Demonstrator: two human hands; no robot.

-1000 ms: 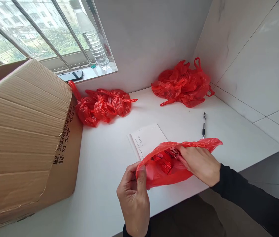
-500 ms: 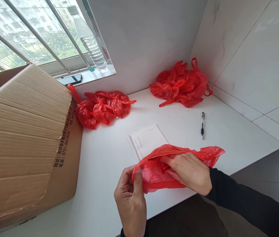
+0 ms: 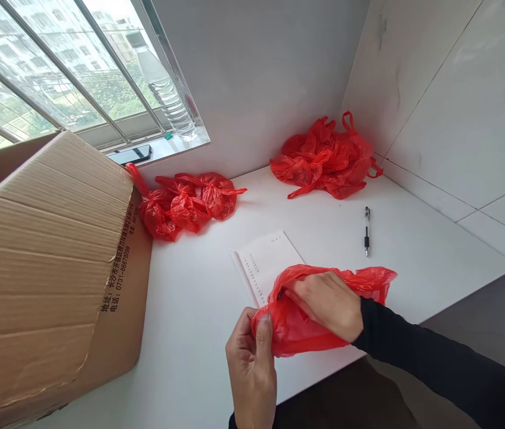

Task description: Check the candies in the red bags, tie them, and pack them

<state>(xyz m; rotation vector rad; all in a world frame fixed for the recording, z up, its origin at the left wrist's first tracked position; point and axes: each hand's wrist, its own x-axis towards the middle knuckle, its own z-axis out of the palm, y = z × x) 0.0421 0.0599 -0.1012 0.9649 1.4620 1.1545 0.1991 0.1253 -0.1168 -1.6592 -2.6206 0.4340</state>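
Note:
A red plastic bag (image 3: pixel 315 342) spreads between my hands above the table's front edge, its mouth facing up. My left hand (image 3: pixel 254 357) pinches the bag's left rim between thumb and fingers. Reaching into the mouth from the right, my right hand (image 3: pixel 330 304) is curled, its fingertips hidden by red plastic near the left end. What those fingers grip cannot be made out. Partly under the bag lies an open notebook (image 3: pixel 270 256) with handwritten lines.
A large cardboard box (image 3: pixel 50 268) stands at the left. Several knotted red bags (image 3: pixel 189 205) lie beside it, and a heap of red bags (image 3: pixel 328 158) fills the back corner. A pen (image 3: pixel 366 232) rests at right. The sill holds a phone (image 3: pixel 133 155) and a water bottle (image 3: pixel 165 89).
My right hand has pushed left and deeper inside the bag. My left hand has shifted slightly right and down with the rim. The view has tilted up a little.

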